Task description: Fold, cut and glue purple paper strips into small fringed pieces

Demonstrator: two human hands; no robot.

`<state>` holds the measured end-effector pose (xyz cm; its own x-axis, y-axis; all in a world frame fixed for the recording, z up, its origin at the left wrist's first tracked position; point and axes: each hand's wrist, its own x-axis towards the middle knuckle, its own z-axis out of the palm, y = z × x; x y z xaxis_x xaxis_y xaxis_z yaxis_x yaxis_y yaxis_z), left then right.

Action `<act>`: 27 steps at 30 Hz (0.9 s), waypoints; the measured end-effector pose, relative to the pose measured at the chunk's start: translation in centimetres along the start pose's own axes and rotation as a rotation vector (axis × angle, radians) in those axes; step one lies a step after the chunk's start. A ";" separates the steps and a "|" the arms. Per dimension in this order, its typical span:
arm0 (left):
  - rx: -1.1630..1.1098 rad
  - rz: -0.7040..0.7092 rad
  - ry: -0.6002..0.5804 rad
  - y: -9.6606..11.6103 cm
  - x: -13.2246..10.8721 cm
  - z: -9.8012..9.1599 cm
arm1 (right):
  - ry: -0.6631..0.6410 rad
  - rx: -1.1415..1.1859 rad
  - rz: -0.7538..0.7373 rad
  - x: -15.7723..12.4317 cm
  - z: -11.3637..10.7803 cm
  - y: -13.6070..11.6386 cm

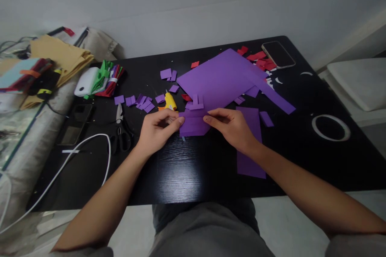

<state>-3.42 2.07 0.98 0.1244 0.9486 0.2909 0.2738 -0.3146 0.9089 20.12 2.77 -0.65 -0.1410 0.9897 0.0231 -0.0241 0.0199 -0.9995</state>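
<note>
Hands, two: left hand (159, 130), right hand (230, 126); between them, one creased purple paper piece (193, 125). Beyond left hand: one yellow plastic glue gun (170, 102). Left of left hand: one pair black-handled metal scissors (120, 121). Right of right hand: one white ring (347, 133).

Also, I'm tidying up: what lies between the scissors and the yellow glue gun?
In the head view, several small purple paper pieces lie between the scissors and the yellow glue gun.

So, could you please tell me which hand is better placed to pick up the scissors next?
Probably the left hand: the scissors lie on its outer side, while the right hand is farther away. Both hold the purple paper, so the left would need to let go first.
</note>
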 end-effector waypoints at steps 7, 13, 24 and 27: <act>-0.005 -0.023 0.052 -0.6 -0.4 0.2 | -0.071 0.050 0.039 -0.4 0.0 -0.5; -0.202 -0.061 0.020 -0.2 -0.6 0.3 | -0.107 0.221 0.027 -0.6 0.1 -0.8; -0.238 0.044 0.017 0.5 -0.5 0.7 | -0.044 0.096 -0.115 -1.2 0.2 -0.7; -0.233 0.062 0.020 0.6 -0.6 0.8 | -0.048 0.103 -0.102 -1.2 0.3 -0.7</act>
<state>-2.53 1.26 1.13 0.1141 0.9288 0.3525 0.0384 -0.3586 0.9327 20.02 1.47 0.08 -0.1792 0.9754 0.1280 -0.1422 0.1031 -0.9845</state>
